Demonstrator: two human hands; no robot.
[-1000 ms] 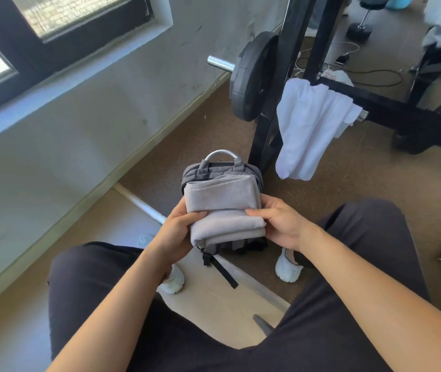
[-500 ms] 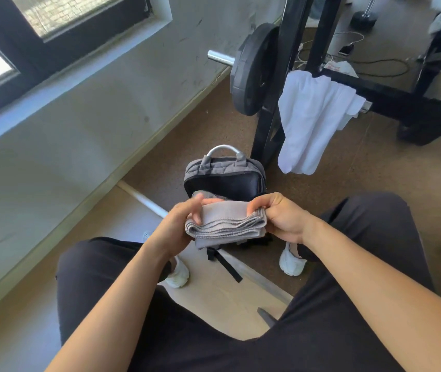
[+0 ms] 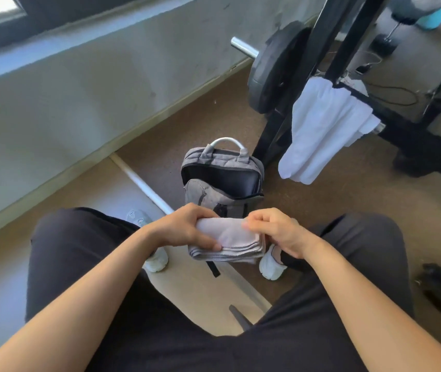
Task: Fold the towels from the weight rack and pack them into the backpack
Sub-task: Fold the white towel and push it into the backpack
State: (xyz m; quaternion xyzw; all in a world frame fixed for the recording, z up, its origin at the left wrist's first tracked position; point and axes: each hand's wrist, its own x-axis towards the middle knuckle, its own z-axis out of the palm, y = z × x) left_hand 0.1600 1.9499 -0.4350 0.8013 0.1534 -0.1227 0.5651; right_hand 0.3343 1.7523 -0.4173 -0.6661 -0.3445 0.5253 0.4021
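A grey towel (image 3: 234,241), folded into a thick flat packet, is held between my knees. My left hand (image 3: 184,228) grips its left end with the thumb across the top. My right hand (image 3: 275,230) pinches its right end with curled fingers. Just beyond the towel a grey backpack (image 3: 211,194) stands on the floor, its main compartment unzipped and showing a dark inside. A white towel (image 3: 321,130) hangs over a black bar of the weight rack (image 3: 407,130) to the right of the backpack.
A barbell with a black weight plate (image 3: 275,68) sits on the rack near the wall (image 3: 79,103). A white pole (image 3: 144,183) lies on the floor left of the backpack. My white shoes (image 3: 270,264) flank the towel. Cables lie behind the rack.
The towel went from a half-open fold held up in front of the backpack to a compact packet lowered toward my knees. The backpack's open compartment is now in view.
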